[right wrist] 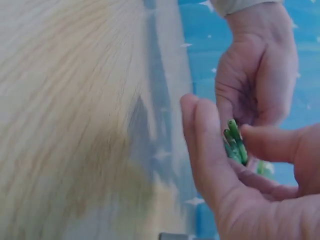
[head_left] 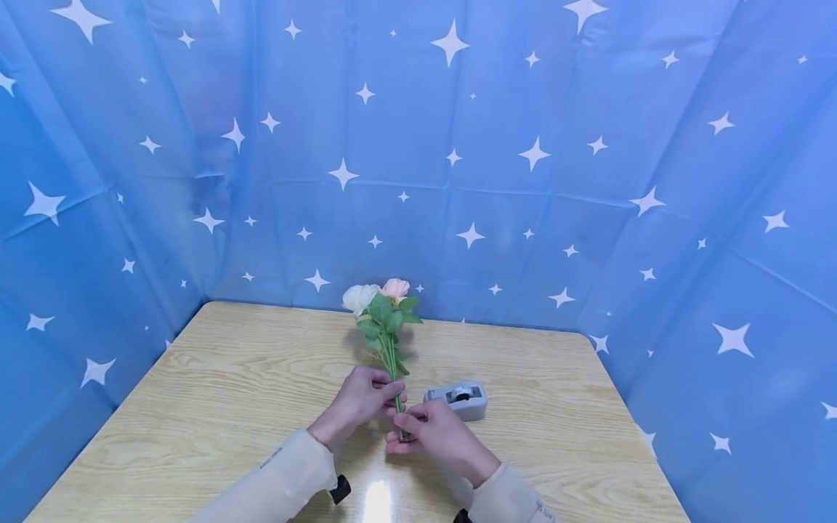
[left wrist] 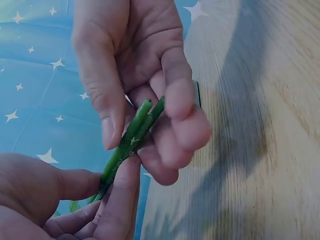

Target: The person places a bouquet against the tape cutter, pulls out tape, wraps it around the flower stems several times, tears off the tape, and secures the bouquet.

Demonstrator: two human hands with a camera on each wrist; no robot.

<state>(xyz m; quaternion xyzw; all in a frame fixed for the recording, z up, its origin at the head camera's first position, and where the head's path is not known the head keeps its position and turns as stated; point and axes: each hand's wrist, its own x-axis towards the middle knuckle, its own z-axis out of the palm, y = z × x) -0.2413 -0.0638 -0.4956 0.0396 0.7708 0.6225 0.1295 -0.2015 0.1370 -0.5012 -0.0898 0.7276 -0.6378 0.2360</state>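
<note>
A small bunch of flowers [head_left: 392, 319], with a white bloom [head_left: 360, 298] and a pale pink bloom [head_left: 395, 288], is held above the table, blooms pointing away. My left hand [head_left: 360, 403] pinches its green stems [left wrist: 131, 137] between thumb and fingers partway down. Just below, at the cut stem ends [right wrist: 234, 137], is my right hand [head_left: 441, 439], its thumb on one side and its curled fingers round the other. Close beyond the right hand stands a grey tape dispenser [head_left: 466, 399] with a roll of tape in it.
The light wood-grain table [head_left: 248, 363] has rounded far corners. A blue curtain [head_left: 418, 145] with white stars hangs behind it and along both sides. Both forearms, in pale sleeves [head_left: 281, 476], come in from the near edge.
</note>
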